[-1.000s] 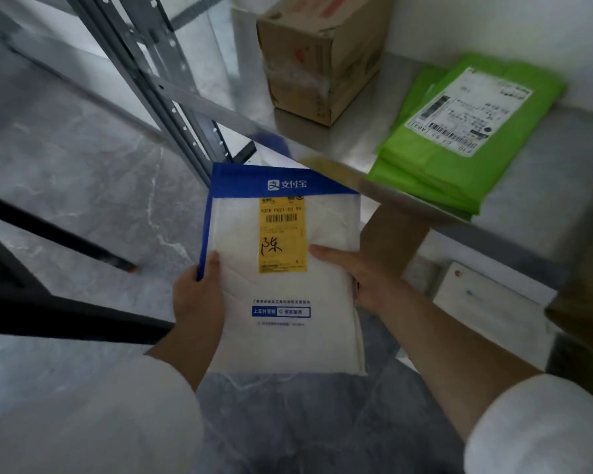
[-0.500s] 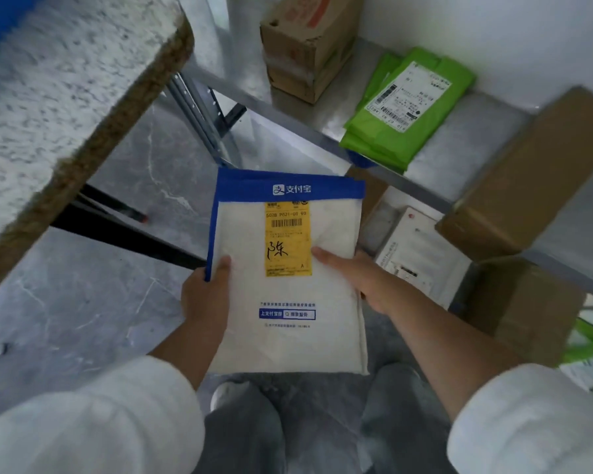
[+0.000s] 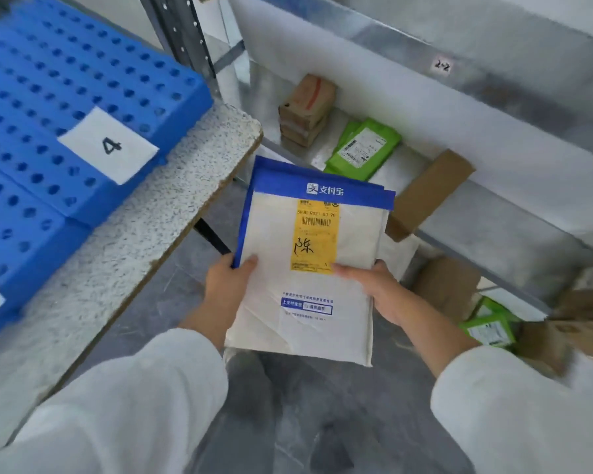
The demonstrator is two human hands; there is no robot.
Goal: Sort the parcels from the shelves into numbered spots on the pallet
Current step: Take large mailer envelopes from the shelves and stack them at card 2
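— At far left, what do we see?
— The blue pallet (image 3: 65, 107) on the worktop (image 3: 144, 213), with a paper tag (image 3: 108, 145) reading 4. Mid-frame, our left grip (image 3: 228, 285) and right grip (image 3: 377, 289) each pinch a side edge of the white mailer (image 3: 308, 268), thumbs on top, holding it aloft between worktop and shelf (image 3: 493, 215).
— Which step?
— Carrying, we judge. Next we must read its label, swing left and lay it flat on the matching number.

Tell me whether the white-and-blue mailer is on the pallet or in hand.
In hand: the mailer hangs over the floor, left hand and right hand gripping its sides, clear of the blue pallet.
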